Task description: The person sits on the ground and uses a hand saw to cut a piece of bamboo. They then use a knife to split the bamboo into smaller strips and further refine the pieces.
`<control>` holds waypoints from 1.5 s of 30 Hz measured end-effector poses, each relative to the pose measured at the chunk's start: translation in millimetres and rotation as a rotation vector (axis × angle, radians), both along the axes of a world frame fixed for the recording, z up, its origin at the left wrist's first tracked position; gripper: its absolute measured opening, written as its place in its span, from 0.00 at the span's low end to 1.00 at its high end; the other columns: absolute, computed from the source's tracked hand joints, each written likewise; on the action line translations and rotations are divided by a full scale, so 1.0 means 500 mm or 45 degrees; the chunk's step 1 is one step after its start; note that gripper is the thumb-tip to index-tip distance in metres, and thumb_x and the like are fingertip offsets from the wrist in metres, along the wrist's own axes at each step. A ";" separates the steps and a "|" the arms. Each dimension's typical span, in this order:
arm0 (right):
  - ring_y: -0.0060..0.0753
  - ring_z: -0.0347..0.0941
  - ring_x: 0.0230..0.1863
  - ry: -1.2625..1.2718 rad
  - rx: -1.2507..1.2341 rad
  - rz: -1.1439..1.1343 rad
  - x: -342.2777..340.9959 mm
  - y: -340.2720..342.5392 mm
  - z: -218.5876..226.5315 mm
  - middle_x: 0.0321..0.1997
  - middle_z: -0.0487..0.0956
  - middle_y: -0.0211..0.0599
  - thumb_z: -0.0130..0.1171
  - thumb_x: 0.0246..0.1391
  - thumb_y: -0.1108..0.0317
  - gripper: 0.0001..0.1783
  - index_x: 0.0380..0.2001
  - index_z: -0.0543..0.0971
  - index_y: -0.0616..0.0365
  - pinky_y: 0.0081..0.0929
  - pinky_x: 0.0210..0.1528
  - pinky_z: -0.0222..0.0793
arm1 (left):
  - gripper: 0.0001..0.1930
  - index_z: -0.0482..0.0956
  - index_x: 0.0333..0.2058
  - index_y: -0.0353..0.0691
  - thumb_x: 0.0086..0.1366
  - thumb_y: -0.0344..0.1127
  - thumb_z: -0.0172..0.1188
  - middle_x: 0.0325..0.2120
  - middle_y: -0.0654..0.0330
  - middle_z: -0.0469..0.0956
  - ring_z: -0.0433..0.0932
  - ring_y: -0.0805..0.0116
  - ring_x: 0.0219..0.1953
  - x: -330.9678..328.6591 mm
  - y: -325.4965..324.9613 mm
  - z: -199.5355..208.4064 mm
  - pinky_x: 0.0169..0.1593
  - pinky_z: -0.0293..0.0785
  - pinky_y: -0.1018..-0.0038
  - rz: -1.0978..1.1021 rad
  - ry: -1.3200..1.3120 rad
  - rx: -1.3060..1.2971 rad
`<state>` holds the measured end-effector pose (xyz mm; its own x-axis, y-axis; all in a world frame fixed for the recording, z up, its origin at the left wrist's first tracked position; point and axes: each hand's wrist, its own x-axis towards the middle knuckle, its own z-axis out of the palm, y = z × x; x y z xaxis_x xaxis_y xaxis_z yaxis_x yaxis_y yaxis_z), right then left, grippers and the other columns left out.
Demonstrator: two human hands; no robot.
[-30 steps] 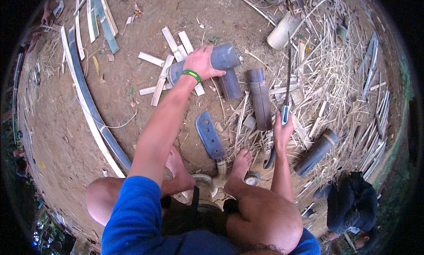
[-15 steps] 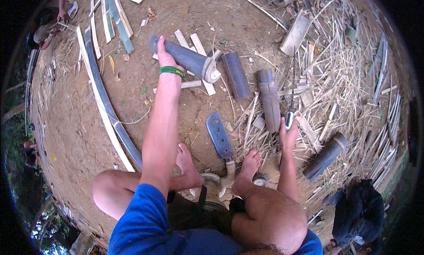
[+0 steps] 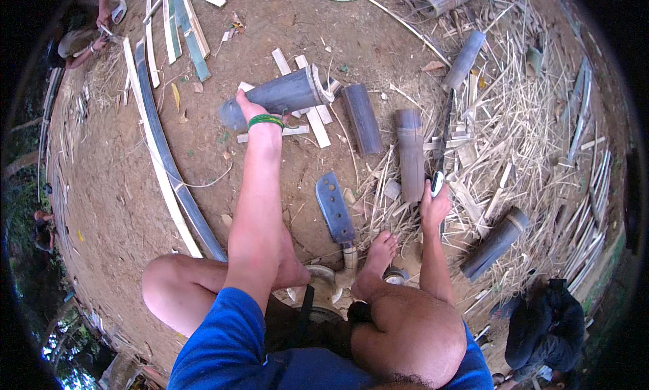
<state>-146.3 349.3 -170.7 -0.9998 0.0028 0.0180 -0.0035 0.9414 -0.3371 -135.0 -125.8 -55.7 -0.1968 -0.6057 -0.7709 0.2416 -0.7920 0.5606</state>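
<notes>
One grey-green bamboo tube section [image 3: 277, 96] is grasped by the left hand [image 3: 251, 107], now lifted off the split slats [image 3: 307, 119] it lay on a second ago. Right hand [image 3: 434, 204] stays clenched around a long dark blade's handle [image 3: 437, 183].

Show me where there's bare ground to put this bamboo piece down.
Bare dirt lies left of the left hand, between the long split strips and the left forearm. More lies above the bamboo section. Crowded: the straw litter on the right and the cleaver near the feet.
</notes>
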 end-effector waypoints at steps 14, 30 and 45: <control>0.65 0.80 0.30 -0.050 0.167 -0.019 0.027 -0.037 -0.007 0.30 0.82 0.58 0.62 0.59 0.45 0.30 0.48 0.70 0.62 0.58 0.34 0.74 | 0.38 0.73 0.59 0.48 0.62 0.72 0.53 0.55 0.55 0.79 0.76 0.50 0.57 0.018 -0.006 -0.060 0.61 0.65 0.38 0.017 -0.084 -0.066; 0.64 0.80 0.28 -0.005 0.161 -0.091 0.026 -0.029 -0.015 0.27 0.82 0.54 0.61 0.60 0.41 0.30 0.46 0.70 0.58 0.57 0.30 0.73 | 0.40 0.72 0.62 0.52 0.63 0.75 0.44 0.64 0.55 0.71 0.70 0.47 0.63 -0.024 0.095 -0.051 0.62 0.62 0.34 -0.111 -0.021 0.040; 0.64 0.80 0.28 -0.037 0.171 -0.085 0.024 -0.028 -0.023 0.30 0.82 0.56 0.58 0.62 0.38 0.33 0.50 0.71 0.60 0.57 0.29 0.73 | 0.56 0.61 0.67 0.29 0.60 0.79 0.51 0.60 0.37 0.70 0.75 0.40 0.59 0.034 0.151 0.041 0.69 0.67 0.49 -0.225 1.461 0.029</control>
<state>-134.1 335.1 -182.2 -0.9976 0.0692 -0.0066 0.0691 0.9759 -0.2072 -118.0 -50.3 -35.1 -0.8673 -0.4886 -0.0951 0.4839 -0.8724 0.0691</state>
